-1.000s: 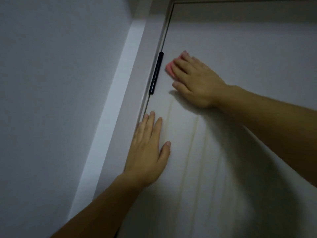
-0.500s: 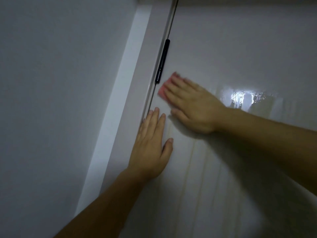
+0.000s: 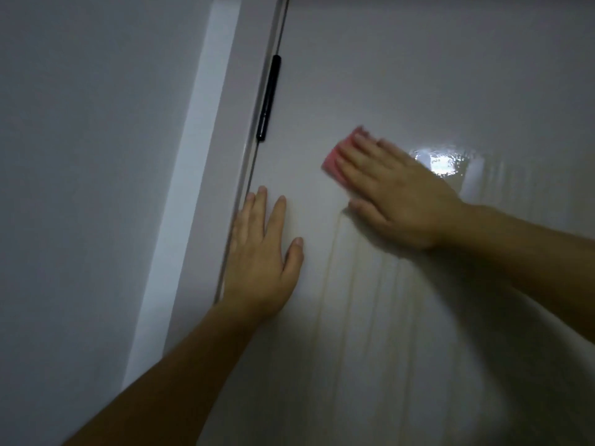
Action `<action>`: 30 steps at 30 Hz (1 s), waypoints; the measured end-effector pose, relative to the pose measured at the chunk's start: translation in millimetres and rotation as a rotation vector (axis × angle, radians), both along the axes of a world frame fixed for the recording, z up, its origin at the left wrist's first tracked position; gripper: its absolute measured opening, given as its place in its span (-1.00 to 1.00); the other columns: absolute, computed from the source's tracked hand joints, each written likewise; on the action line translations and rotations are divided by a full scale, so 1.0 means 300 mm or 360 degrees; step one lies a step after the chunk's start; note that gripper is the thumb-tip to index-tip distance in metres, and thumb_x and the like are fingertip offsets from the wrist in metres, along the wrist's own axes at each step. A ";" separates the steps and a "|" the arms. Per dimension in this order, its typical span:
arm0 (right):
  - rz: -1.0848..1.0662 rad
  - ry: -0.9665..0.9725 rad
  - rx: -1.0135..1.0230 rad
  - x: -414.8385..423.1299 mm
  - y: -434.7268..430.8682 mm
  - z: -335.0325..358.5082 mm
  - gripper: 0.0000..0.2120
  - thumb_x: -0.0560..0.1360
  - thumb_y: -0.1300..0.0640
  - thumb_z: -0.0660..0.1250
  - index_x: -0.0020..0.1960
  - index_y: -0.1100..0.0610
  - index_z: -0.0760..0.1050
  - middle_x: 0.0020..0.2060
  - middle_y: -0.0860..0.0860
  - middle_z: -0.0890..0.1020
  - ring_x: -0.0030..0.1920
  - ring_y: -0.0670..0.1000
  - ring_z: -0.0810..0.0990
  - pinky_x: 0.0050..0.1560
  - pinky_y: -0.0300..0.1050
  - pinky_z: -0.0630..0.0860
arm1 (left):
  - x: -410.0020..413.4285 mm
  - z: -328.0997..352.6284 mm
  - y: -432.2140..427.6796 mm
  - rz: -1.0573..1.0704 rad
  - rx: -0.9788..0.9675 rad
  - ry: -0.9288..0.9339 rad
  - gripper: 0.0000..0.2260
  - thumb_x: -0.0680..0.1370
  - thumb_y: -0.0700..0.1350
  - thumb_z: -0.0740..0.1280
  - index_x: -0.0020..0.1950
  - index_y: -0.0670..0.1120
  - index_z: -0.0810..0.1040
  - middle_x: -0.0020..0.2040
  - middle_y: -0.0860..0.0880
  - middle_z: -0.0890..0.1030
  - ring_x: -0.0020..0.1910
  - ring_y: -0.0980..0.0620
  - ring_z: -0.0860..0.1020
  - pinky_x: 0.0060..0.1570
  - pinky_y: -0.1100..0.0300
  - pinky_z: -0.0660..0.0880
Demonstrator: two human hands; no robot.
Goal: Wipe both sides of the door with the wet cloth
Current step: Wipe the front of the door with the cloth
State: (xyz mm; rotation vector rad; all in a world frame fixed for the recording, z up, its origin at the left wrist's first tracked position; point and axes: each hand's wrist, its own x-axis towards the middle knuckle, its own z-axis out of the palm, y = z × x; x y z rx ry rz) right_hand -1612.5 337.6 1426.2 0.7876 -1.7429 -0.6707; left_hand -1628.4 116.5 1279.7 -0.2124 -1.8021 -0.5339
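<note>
Pressing pink cloth (image 3: 336,159) flat against white door (image 3: 418,75), right of black hinge (image 3: 269,98): right grip (image 3: 396,194), fingers straight, blurred, covering most of cloth. Left grip (image 3: 260,262) spread wide, palm flat on door lower down, holding nothing, beside frame (image 3: 206,140). Wet glare (image 3: 441,162) near right knuckles; faint streaks (image 3: 325,278) below. Grey wall (image 3: 80,156) at left.

Smooth, pale door (image 3: 418,75) with a glossy finish; a wet film gives a bright, rippled reflection (image 3: 441,162), and faint yellowish drip streaks (image 3: 326,268) run down it. The cloth (image 3: 336,157) is pink, soft and matt. Black hinge (image 3: 269,98), dull sheen, material not discernible. Matt, even white door frame (image 3: 231,156) and wall (image 3: 80,156).
</note>
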 end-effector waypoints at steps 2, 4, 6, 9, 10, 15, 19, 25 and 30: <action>-0.0007 0.0010 -0.0416 0.012 0.037 0.083 -0.33 0.66 -0.18 -0.13 0.67 0.15 -0.02 0.65 0.15 0.03 0.65 0.14 -0.09 0.62 0.02 -0.18 | 0.010 0.011 0.033 0.0040 0.0068 -0.0028 -0.38 0.64 0.19 0.03 0.67 0.05 -0.03 0.68 -0.03 -0.12 0.65 -0.04 -0.17 0.60 -0.04 -0.11; -0.0017 0.0000 -0.0595 0.024 0.045 0.077 -0.30 0.65 -0.19 -0.14 0.67 0.17 -0.04 0.65 0.17 0.01 0.65 0.15 -0.11 0.62 0.05 -0.19 | 0.010 0.014 0.062 0.0098 0.0091 0.0000 -0.39 0.64 0.18 0.02 0.66 0.02 0.01 0.68 -0.08 -0.10 0.65 -0.09 -0.16 0.61 -0.11 -0.10; -0.0025 0.0021 -0.0386 0.018 0.046 -0.024 -0.30 0.66 -0.21 -0.12 0.67 0.17 -0.06 0.65 0.17 -0.01 0.65 0.16 -0.12 0.63 0.08 -0.18 | 0.006 0.012 0.091 0.0132 0.0006 0.0062 -0.40 0.64 0.16 0.01 0.66 0.01 0.03 0.68 -0.11 -0.09 0.65 -0.10 -0.17 0.61 -0.10 -0.16; -0.0086 -0.0046 -0.0044 0.017 0.126 -0.103 -0.32 0.67 -0.21 -0.14 0.67 0.12 -0.11 0.65 0.11 -0.07 0.65 0.09 -0.18 0.64 0.08 -0.17 | 0.005 0.011 0.142 0.0059 -0.0227 0.0097 -0.41 0.64 0.15 0.00 0.66 0.03 0.02 0.68 -0.09 -0.10 0.65 -0.06 -0.18 0.60 -0.04 -0.22; -0.0075 -0.0034 -0.0116 0.020 0.158 -0.073 -0.33 0.67 -0.21 -0.13 0.67 0.11 -0.10 0.65 0.11 -0.05 0.65 0.09 -0.17 0.63 0.07 -0.16 | 0.004 0.011 0.160 0.0066 -0.0287 0.0116 -0.41 0.64 0.14 0.01 0.66 0.03 0.04 0.68 -0.10 -0.07 0.65 -0.06 -0.16 0.60 -0.05 -0.22; -0.0065 0.0049 -0.0753 0.049 0.251 0.010 -0.32 0.66 -0.18 -0.12 0.67 0.14 -0.11 0.66 0.15 -0.04 0.65 0.14 -0.15 0.63 0.09 -0.19 | 0.008 0.017 0.251 0.0224 -0.0228 0.0129 -0.42 0.64 0.14 0.00 0.64 -0.03 0.13 0.67 -0.16 0.03 0.65 -0.14 -0.05 0.59 -0.21 -0.11; -0.0112 -0.0073 -0.0209 0.050 0.273 -0.174 -0.32 0.67 -0.23 -0.16 0.66 0.13 -0.13 0.65 0.12 -0.08 0.65 0.10 -0.20 0.64 0.12 -0.14 | 0.023 0.031 0.331 0.0250 -0.0115 0.0141 -0.40 0.63 0.16 0.01 0.62 -0.10 0.18 0.65 -0.23 0.05 0.65 -0.20 -0.03 0.59 -0.22 -0.12; -0.0103 0.0011 -0.0881 0.063 0.441 0.013 -0.34 0.68 -0.18 -0.16 0.67 0.12 -0.14 0.66 0.11 -0.10 0.65 0.09 -0.19 0.63 0.10 -0.19 | 0.032 0.058 0.457 0.0000 -0.0384 0.0306 -0.43 0.63 0.08 0.08 0.63 -0.05 0.19 0.67 -0.16 0.06 0.66 -0.14 -0.04 0.61 -0.11 -0.08; -0.0171 -0.0037 -0.0390 0.067 0.495 -0.165 -0.33 0.69 -0.20 -0.13 0.67 0.13 -0.15 0.65 0.10 -0.14 0.64 0.06 -0.24 0.63 0.08 -0.22 | 0.027 0.026 0.533 0.0028 -0.0575 0.0272 -0.42 0.63 0.11 0.07 0.64 -0.05 0.17 0.67 -0.15 0.03 0.66 -0.13 -0.06 0.60 -0.17 -0.11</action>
